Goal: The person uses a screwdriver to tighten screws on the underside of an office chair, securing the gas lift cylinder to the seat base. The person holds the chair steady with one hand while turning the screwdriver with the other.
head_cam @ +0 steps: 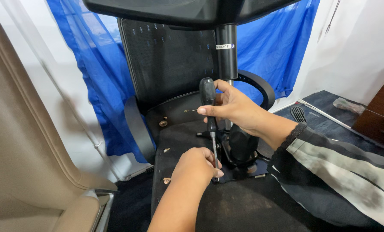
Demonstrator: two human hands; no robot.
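While your right hand grips the upright screwdriver handle, your left hand pinches its shaft just above the mounting plate.

Screwdriver upright on chair underside, gas cylinder right behind, armchair left.

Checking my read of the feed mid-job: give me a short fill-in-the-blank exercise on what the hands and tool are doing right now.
1. The right hand grips the black handle of a ____.
2. The left hand steadies the tool's metal ____ near its tip.
3. The tip meets the black mounting plate under an upturned office ____.
4. The sheet hanging behind is ____ in colour.

Missing words: screwdriver; shaft; chair; blue
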